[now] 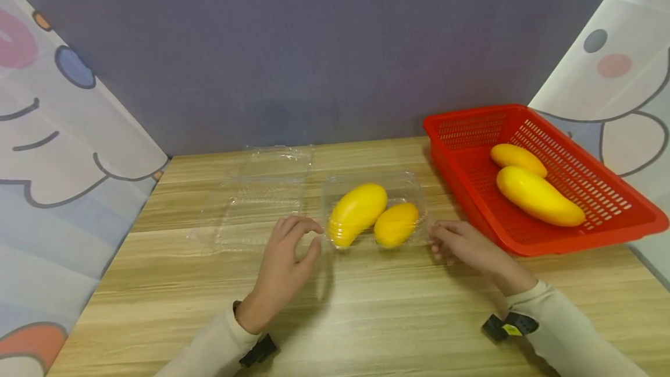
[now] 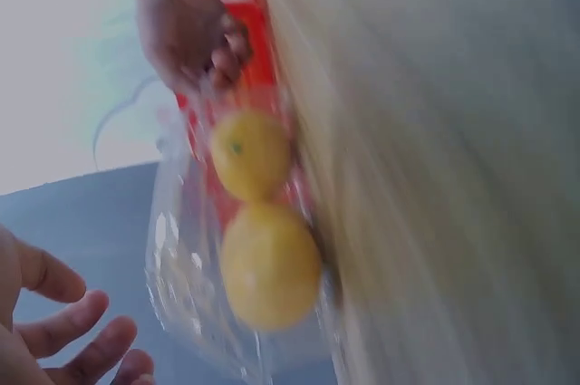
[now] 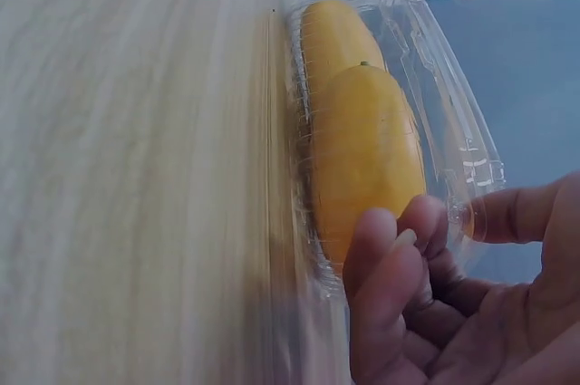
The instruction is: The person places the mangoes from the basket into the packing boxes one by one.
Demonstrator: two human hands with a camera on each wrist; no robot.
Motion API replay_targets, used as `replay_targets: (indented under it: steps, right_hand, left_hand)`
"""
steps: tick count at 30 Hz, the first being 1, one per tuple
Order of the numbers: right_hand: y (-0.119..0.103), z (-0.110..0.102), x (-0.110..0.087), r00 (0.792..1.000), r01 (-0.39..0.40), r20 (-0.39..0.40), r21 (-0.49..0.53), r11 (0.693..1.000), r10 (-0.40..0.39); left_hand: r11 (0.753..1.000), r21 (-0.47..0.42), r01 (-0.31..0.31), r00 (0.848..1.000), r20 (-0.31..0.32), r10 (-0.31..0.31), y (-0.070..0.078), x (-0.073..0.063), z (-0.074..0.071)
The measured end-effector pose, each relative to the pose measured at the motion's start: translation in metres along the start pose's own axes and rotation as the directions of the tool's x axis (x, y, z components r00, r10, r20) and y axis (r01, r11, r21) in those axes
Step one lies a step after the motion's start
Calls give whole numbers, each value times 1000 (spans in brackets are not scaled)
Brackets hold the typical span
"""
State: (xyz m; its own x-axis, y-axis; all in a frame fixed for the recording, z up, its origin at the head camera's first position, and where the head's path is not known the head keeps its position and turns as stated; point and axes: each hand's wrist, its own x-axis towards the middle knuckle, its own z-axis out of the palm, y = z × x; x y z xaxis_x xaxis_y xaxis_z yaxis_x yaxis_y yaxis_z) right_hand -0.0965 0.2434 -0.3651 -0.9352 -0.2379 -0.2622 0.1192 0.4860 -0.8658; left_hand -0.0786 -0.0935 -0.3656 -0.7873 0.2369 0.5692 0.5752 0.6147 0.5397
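Two yellow mangoes, a longer one (image 1: 361, 211) and a shorter one (image 1: 396, 224), lie side by side inside a clear plastic clamshell box (image 1: 413, 182). Its transparent lid stretches over them. At the box's front right corner, my right hand (image 1: 458, 243) pinches the plastic edge between thumb (image 3: 512, 215) and curled fingers. My left hand (image 1: 288, 263) is by the front left corner, its fingers loosely bent and thumb apart. In the left wrist view, a gap shows between the left fingers (image 2: 86, 326) and the box.
Another clear clamshell box (image 1: 262, 220) lies opened out on the wooden table (image 1: 366, 319) to the left. A red plastic basket (image 1: 471, 214) with two more mangoes (image 1: 539, 196) stands at the right. A grey wall (image 1: 314, 45) rises behind the table.
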Motion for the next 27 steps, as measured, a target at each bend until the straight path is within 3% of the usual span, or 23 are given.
replay_targets:
  steps: [3,4,5,6,8,9,11,12,13,14,15,17,21,24,27]
  right_hand:
    - [0,-1,1,1000,9,17,17,1000,-10]
    - [0,-1,1,1000,11,18,20,1000,-11]
    - [0,-1,2,1000,12,19,23,1000,-12]
    - [-1,-1,2,1000,9,19,32,999,-10]
    - [0,-1,2,1000,10,17,47,999,-10]
    - [0,-1,2,1000,11,15,51,999,-11]
    - [0,0,3,1000,19,14,57,998,-20]
    - [1,0,3,1000,23,12,60,998,-24]
    - [1,1,3,999,29,13,61,998,-29]
    - [1,1,3,999,33,12,63,997,-34]
    - [2,1,4,999,37,12,64,997,-38]
    - [3,2,4,999,45,8,66,997,-46]
    - [5,2,4,998,55,6,79,995,-55]
    - [7,2,4,998,58,7,88,994,-58]
    - [8,2,4,998,59,8,89,994,-60]
  left_hand:
    - [991,-105,88,992,97,-78,9,-7,-1]
    - [980,-149,131,981,162,-107,12,-10,0]
    - [963,-192,189,961,240,-141,14,-12,1]
    - [936,-235,262,928,326,-178,16,-14,3]
    - [852,-299,430,833,495,-247,17,-17,7]
    - [795,-318,517,777,564,-279,16,-18,9]
    - [674,-345,653,684,651,-328,14,-19,14]
    - [608,-362,707,647,678,-348,12,-19,16]
    - [545,-381,747,620,694,-365,9,-19,18]
    - [493,-399,773,604,701,-379,7,-18,20]
    - [448,-418,790,594,702,-392,5,-18,21]
    - [384,-452,805,587,699,-408,0,-17,23]
    - [292,-518,804,593,664,-455,-9,-13,29]
    - [263,-567,780,613,613,-498,-12,-9,34]
    - [267,-596,757,632,565,-531,-13,-7,38]
